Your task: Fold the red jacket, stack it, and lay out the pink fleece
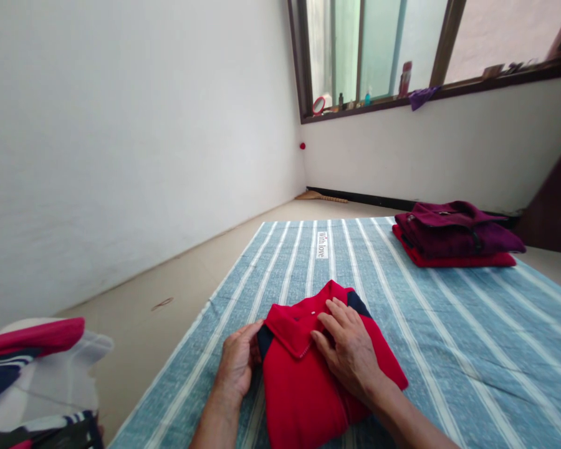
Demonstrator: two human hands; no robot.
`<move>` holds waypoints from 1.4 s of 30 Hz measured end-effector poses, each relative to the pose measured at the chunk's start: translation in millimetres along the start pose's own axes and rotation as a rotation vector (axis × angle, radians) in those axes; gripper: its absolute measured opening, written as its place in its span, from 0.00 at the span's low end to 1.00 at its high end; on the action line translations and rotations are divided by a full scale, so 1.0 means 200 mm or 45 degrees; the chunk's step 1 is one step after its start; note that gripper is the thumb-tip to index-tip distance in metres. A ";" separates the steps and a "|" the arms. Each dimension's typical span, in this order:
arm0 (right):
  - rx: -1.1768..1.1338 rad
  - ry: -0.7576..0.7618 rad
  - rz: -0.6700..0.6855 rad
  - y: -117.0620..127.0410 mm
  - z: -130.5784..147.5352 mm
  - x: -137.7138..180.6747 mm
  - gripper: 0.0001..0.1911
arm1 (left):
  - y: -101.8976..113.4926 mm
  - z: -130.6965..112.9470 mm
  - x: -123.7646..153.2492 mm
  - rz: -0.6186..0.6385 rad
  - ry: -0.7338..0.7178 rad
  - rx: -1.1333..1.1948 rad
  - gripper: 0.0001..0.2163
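A red collared top [294, 380] with navy shoulder patches lies folded in front of me, its collar pointing away. My left hand [236, 358] is at the garment's left shoulder edge, with its fingers closed around the navy part and their tips partly hidden. Across the upper right of the front, just below the collar, rests my right hand [348, 343]. Its fingers are spread and bent slightly, pressing on the cloth without gripping it. The blue and white striped bed cover [206, 374] is underneath.
Folded maroon and red clothes [453, 234] are stacked at the far right of the bed. At the lower left, more clothes [32, 340] lie on something whitish. A broom [320, 197] lies on the floor by the far wall. Small items line the windowsill [374, 105].
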State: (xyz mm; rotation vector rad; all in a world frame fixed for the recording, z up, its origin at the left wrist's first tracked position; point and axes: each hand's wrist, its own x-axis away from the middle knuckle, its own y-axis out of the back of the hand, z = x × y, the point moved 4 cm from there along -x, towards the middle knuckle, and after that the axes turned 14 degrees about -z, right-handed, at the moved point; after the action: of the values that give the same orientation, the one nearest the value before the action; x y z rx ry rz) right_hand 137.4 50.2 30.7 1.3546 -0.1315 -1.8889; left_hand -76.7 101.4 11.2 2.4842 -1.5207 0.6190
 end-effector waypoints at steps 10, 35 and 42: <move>0.006 0.019 -0.002 0.00 -0.01 0.00 0.10 | 0.01 0.00 -0.01 -0.015 -0.020 0.014 0.02; -0.015 -0.004 -0.014 0.01 0.01 -0.01 0.09 | 0.01 0.01 -0.02 0.007 -0.023 -0.017 0.03; -0.019 -0.011 -0.008 0.01 0.01 -0.01 0.09 | 0.00 0.00 -0.01 0.015 -0.022 -0.008 0.03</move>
State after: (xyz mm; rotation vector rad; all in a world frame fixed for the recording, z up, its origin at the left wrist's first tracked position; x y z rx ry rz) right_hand 137.3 49.2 33.8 1.3385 -0.1172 -1.8978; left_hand -77.4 103.0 10.7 2.4845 -1.5420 0.5952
